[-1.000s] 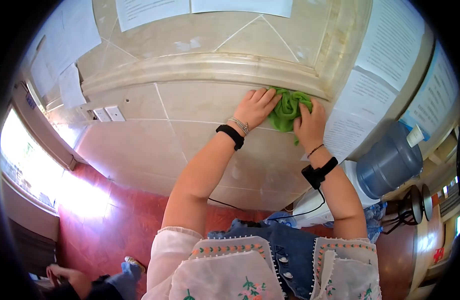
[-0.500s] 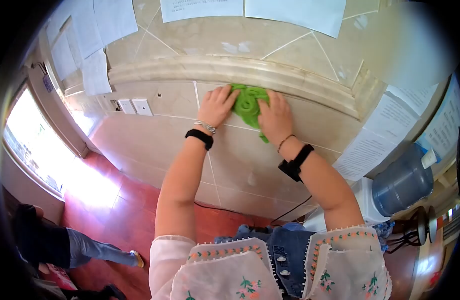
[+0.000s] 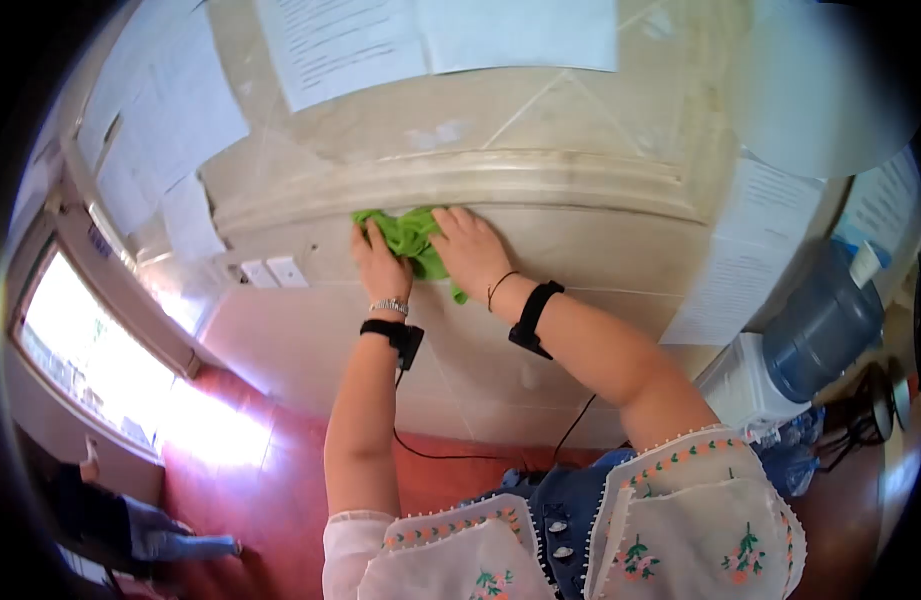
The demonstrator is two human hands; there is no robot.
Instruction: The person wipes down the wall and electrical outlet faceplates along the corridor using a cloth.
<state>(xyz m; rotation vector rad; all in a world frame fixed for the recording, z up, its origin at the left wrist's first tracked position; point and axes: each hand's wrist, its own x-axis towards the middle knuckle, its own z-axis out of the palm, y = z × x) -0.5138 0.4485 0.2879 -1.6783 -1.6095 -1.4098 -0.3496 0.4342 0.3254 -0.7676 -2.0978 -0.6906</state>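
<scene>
Beige tiles cover the wall (image 3: 540,350) in front of both grips, with a raised moulding (image 3: 580,185) running just above them and printed sheets (image 3: 335,50) fixed higher up. Below the grips lies a red floor (image 3: 310,470).

Against the wall, right under the moulding, is a bunched green cloth (image 3: 412,238). The left grip (image 3: 382,268) holds its left side, fingers bent over the fabric; the right grip (image 3: 470,252) holds the other side, fingers bent and pressed onto it. A loose end of the cloth hangs below the right grip.

Left of the left grip are two white wall plates (image 3: 287,271); farther left, a bright window (image 3: 90,350). A person (image 3: 90,510) in dark clothing and jeans is at lower left, well apart from both grips.

Well to the right of the right grip, a blue water jug (image 3: 825,322) sits on a white water dispenser (image 3: 745,385). A black cable (image 3: 450,457) loops below the grips.
</scene>
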